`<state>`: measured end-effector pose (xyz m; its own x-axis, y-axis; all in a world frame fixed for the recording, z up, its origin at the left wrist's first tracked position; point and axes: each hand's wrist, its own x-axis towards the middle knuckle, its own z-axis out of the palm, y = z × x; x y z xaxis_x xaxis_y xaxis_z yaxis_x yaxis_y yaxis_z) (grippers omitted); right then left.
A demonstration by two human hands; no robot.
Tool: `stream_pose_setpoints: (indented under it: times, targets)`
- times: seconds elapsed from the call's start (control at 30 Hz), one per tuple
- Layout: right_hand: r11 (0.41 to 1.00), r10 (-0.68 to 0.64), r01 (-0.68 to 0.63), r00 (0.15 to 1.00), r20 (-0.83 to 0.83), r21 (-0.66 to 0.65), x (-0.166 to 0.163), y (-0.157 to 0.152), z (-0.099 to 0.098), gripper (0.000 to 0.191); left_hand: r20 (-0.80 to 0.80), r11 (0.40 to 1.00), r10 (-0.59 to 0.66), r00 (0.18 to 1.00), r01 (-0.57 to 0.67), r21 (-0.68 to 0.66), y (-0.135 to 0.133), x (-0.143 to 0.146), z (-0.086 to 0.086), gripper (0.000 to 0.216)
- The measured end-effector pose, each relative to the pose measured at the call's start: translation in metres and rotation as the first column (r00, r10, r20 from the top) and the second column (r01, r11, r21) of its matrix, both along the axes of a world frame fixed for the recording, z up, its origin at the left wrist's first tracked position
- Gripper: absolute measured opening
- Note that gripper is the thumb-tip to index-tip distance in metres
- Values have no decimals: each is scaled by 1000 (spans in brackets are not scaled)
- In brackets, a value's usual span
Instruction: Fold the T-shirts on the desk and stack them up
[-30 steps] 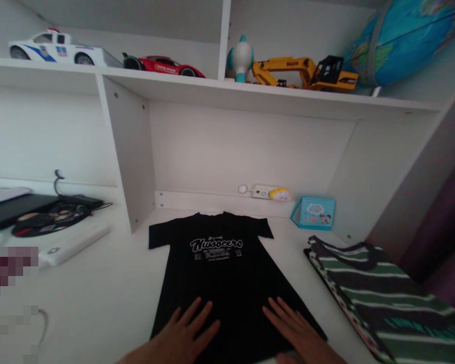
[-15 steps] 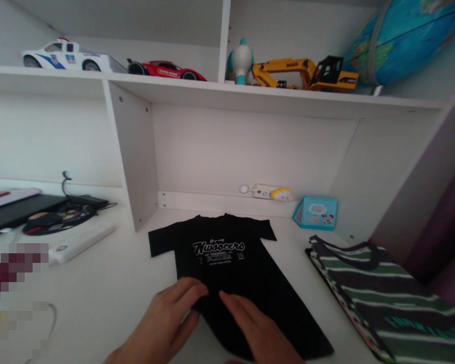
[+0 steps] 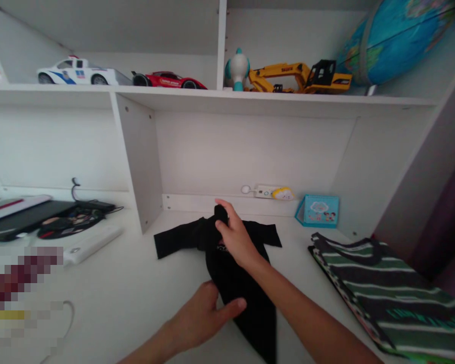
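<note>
A black T-shirt (image 3: 246, 308) lies on the white desk, its body gathered into a narrow, lifted shape and its short sleeves spread toward the back. My right hand (image 3: 235, 235) pinches the cloth near the collar, holding a bunched piece up between thumb and fingers. Lower down, my left hand (image 3: 207, 313) grips the shirt's left side, thumb on top and fingers hidden beneath the fabric. Most of the printed lettering on the chest is covered by the folds and my right hand.
Folded striped shirts (image 3: 387, 288) lie at the right. Behind stand a blue desk calendar (image 3: 320, 211) and a power strip (image 3: 264, 191). A white long object (image 3: 94, 245) and cables are at left. The shelf above holds toy vehicles and a globe (image 3: 398, 40).
The shirt was spread flat with its print showing; now its body is gathered and raised. My right hand has moved up to the collar, while my left has shifted slightly right and down.
</note>
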<state>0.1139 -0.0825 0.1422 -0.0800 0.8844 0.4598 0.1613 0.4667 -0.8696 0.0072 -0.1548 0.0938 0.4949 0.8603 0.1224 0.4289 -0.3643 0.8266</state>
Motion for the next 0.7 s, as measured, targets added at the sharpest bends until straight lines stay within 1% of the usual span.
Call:
stream_pose_setpoints:
  times: [0.03,0.07,0.1,0.17,0.2,0.27,0.33,0.37,0.4,0.43,0.47,0.5,0.53,0.57,0.6,0.63,0.67,0.7]
  targets:
    - [1000,6,-9,996,-87,-29,-1,7,8,53,37,1000,-9,999,9,15,6,7,-4,36]
    - [999,5,-9,988,-152,-31,1,13,17,56,55,999,11,998,-13,39,13,13,-8,35]
    - [1000,-10,10,982,-189,0,5,19,27,58,50,997,51,997,-54,59,21,17,-12,32]
    - [986,-82,106,980,-180,128,24,28,49,53,-10,991,118,993,-117,63,38,14,-18,26]
    - [965,-144,173,978,-152,199,37,32,61,46,-40,990,134,990,-132,54,47,8,-17,25]
    - [897,-289,303,953,-90,323,70,36,84,35,-48,987,151,987,-148,59,63,-12,-6,29]
    - [843,-396,365,918,-4,395,102,33,107,32,-3,975,175,985,-172,139,79,-38,17,32]
    - [834,-427,362,902,71,417,115,28,117,32,23,956,194,981,-195,218,86,-50,33,31]
    - [832,-451,343,876,172,436,125,22,127,33,47,923,225,973,-229,308,92,-62,50,29]
    - [826,-484,327,829,281,459,133,13,136,33,76,869,282,957,-288,403,98,-72,67,27]
    - [807,-535,324,755,378,494,138,4,145,33,104,799,349,931,-354,485,102,-79,84,25]
    - [766,-608,338,656,447,546,141,-8,153,32,137,722,418,898,-420,550,105,-84,101,25]
    - [707,-692,364,537,483,607,142,-20,160,30,173,645,473,864,-473,600,105,-86,116,25]
    - [632,-770,397,412,487,665,143,-33,167,27,211,577,508,835,-512,637,104,-87,131,25]
    - [557,-830,425,295,473,714,145,-46,172,25,254,519,520,815,-538,665,101,-85,144,26]
    - [495,-867,443,204,454,747,149,-58,178,23,300,471,512,805,-555,686,96,-84,157,27]
    - [460,-885,455,166,434,763,155,-69,182,25,353,423,495,794,-575,700,90,-83,167,29]
    - [447,-893,463,179,413,765,164,-78,187,30,417,371,474,776,-605,705,84,-83,177,32]
